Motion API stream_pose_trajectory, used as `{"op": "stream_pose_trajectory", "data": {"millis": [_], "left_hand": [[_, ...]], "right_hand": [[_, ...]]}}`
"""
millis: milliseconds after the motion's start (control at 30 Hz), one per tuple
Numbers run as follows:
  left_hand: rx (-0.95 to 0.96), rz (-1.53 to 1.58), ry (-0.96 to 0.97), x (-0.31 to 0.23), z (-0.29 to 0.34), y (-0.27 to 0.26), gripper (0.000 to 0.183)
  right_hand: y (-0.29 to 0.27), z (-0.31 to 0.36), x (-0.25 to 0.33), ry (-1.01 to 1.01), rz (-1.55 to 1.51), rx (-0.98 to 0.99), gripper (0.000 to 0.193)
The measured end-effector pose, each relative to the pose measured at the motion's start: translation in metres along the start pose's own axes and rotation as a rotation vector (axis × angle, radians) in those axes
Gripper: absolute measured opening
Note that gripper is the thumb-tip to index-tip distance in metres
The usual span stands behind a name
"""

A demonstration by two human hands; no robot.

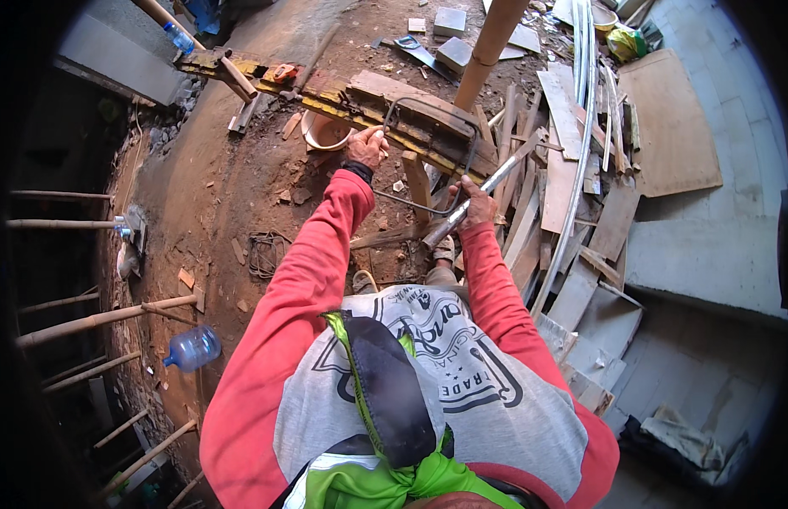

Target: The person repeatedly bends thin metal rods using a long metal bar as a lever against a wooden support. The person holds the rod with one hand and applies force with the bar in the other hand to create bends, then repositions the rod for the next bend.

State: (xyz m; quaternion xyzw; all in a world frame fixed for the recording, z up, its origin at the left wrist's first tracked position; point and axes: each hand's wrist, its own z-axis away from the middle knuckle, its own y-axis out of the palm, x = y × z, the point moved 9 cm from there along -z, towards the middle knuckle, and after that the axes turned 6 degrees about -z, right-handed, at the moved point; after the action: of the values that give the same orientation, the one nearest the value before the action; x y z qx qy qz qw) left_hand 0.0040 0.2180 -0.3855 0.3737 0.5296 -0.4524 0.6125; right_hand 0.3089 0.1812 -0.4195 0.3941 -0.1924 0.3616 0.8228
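A thin dark steel rod bent into a roughly rectangular loop spans the space between my hands, over a yellow-edged wooden beam. My left hand is closed on the loop's left side. My right hand is wrapped round a silvery metal pipe, which slants from near my body up to the far right. The loop's right side passes by my right thumb; whether those fingers also grip it, I cannot tell. Beneath the beam, near my left hand, sits a pale bucket.
On the beam lies a small orange tool. A handsaw rests on the ground beyond. Planks and long metal tubes pile up at right. A bamboo pole rises behind the beam. A large water bottle lies left.
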Motion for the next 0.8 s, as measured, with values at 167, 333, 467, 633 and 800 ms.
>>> {"op": "stream_pose_trajectory", "data": {"millis": [167, 333, 467, 633, 800], "left_hand": [[-0.124, -0.113, 0.231, -0.013, 0.011, 0.008, 0.024], [-0.107, -0.575, 0.163, 0.017, -0.008, 0.009, 0.033], [-0.205, -0.785, 0.199, 0.045, -0.014, 0.000, 0.031], [-0.294, -0.911, 0.276, 0.034, -0.003, 0.017, 0.026], [-0.129, -1.171, 0.168, 0.039, -0.010, 0.026, 0.024]], "right_hand": [[-0.013, -0.006, 0.005, -0.047, 0.048, 0.044, 0.020], [-0.024, -0.003, -0.004, -0.033, 0.141, -0.007, 0.017], [-0.023, -0.004, -0.015, 0.052, 0.069, 0.007, 0.020], [-0.035, -0.014, -0.027, 0.143, 0.047, -0.030, 0.024], [-0.037, -0.009, -0.020, 0.047, 0.111, -0.062, 0.027]]}}
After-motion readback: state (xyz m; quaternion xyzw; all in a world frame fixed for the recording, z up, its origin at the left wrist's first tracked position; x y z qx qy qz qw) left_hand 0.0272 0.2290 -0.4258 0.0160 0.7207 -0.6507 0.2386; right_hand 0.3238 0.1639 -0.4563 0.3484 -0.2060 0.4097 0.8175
